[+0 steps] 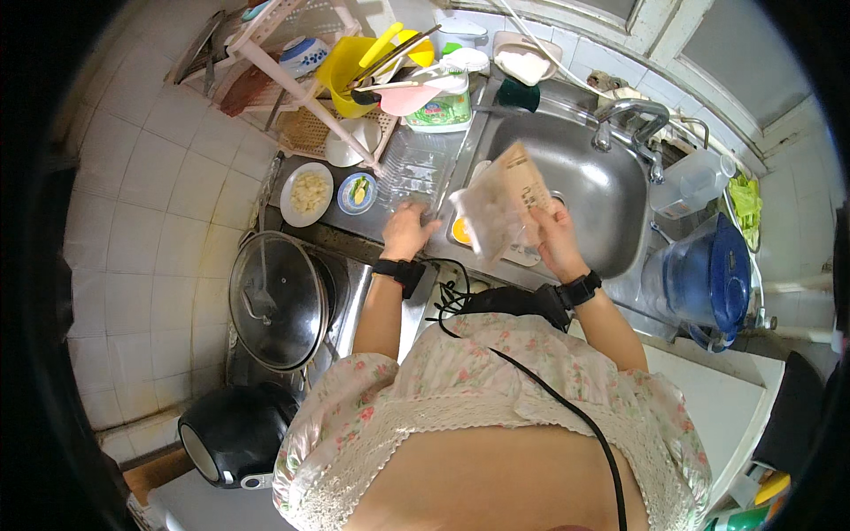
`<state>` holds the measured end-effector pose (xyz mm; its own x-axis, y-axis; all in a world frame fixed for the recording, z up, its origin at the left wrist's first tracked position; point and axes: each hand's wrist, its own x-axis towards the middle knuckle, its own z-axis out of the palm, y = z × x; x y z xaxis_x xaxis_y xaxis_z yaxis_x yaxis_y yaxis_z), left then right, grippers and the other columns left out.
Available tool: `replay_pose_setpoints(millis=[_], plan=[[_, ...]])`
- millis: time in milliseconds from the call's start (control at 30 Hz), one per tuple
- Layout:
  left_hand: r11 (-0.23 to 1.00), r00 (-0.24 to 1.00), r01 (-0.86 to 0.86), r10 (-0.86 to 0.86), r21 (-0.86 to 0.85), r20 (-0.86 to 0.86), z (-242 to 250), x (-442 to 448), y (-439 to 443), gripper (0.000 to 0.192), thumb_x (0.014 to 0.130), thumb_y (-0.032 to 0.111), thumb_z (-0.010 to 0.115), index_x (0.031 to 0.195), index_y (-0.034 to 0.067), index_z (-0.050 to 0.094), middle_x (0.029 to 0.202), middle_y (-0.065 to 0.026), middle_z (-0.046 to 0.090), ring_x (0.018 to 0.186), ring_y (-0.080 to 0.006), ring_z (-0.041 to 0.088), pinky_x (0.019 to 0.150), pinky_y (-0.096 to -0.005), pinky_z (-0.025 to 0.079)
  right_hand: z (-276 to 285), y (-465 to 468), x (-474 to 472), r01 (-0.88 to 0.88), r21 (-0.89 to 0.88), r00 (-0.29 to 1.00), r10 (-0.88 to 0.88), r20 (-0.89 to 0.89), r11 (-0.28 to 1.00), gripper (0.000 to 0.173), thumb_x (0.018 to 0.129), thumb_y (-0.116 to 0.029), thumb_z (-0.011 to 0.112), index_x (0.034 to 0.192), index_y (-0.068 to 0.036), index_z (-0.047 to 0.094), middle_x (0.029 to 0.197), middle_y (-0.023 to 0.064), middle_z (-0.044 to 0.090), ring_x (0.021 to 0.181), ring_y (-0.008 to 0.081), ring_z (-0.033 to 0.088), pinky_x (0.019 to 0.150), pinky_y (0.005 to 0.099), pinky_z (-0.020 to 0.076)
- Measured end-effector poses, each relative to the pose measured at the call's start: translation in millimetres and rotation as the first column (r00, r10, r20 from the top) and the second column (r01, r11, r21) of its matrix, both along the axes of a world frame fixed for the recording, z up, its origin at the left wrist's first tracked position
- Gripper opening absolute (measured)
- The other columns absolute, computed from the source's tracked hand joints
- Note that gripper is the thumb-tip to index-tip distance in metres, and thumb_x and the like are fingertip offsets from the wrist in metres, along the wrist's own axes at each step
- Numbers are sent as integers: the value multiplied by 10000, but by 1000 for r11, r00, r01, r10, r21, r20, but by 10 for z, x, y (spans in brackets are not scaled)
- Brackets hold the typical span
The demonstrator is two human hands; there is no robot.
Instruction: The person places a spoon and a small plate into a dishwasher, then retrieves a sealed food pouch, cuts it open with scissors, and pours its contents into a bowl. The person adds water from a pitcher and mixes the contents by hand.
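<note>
My right hand (554,233) grips the edge of a plastic packet with a tan paper-like panel (520,179), held over the left side of the steel sink (584,219). My left hand (408,230) is lowered at the ridged metal drainboard (425,156), its fingers apart; whether the fingertips touch the surface is hard to tell. Left of it stand a small blue-rimmed dish (357,193) with green and pale yellow pieces and a white oval plate (306,194) of chopped pale food. An orange round thing (461,230) shows partly behind the packet.
A lidded pan (279,302) sits on the stove at the left. A pink rack (292,86) and a yellow utensil holder (345,73) stand behind. The faucet (637,119) reaches over the sink; a blue-lidded water pitcher (697,279) and a clear plastic jug (690,182) stand at its right.
</note>
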<state>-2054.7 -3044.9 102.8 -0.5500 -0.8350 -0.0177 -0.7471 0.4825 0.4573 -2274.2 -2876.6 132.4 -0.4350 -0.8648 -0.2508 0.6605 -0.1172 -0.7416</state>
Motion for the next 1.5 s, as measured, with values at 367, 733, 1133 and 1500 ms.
replay_pose_setpoints(millis=[367, 733, 1133, 1500], plan=[[986, 868, -70, -14, -151, -496, 914, 243, 809, 91, 798, 37, 662, 792, -22, 593, 738, -132, 568, 627, -250, 554, 601, -320, 458, -262, -719, 11, 122, -174, 978, -88, 191, 977, 106, 909, -60, 508, 991, -29, 568, 865, 67, 612, 731, 164, 617, 613, 321, 537], [917, 689, 368, -378, -151, -619, 1271, 48, 998, 83, 852, 53, 580, 805, -6, 547, 849, -106, 570, 760, -187, 537, 681, -285, 448, -807, -943, 85, -229, -19, 968, 230, 96, 973, 319, 871, -148, 571, 1129, 17, 481, 991, 84, 567, 892, 188, 592, 742, 314, 492], [-486, 590, 744, 799, 458, -111, 133, -1445, 902, 230, 932, 257, 533, 832, 52, 553, 748, -48, 551, 707, -163, 522, 698, -298, 453, 192, 1417, -693, 464, 54, 673, -312, -671, 884, 368, 893, -190, 589, 1215, -31, 505, 1165, 63, 551, 1053, 154, 530, 873, 294, 448], [-294, 578, 728, 749, 619, -325, 527, -1670, 1445, 251, 973, 269, 462, 869, 58, 550, 837, -59, 576, 825, -196, 550, 799, -353, 464, 872, 2211, -369, 561, 1, 245, -166, -955, 828, 477, 774, -154, 695, 1208, -67, 519, 1190, 124, 523, 1047, 263, 541, 837, 321, 472]])
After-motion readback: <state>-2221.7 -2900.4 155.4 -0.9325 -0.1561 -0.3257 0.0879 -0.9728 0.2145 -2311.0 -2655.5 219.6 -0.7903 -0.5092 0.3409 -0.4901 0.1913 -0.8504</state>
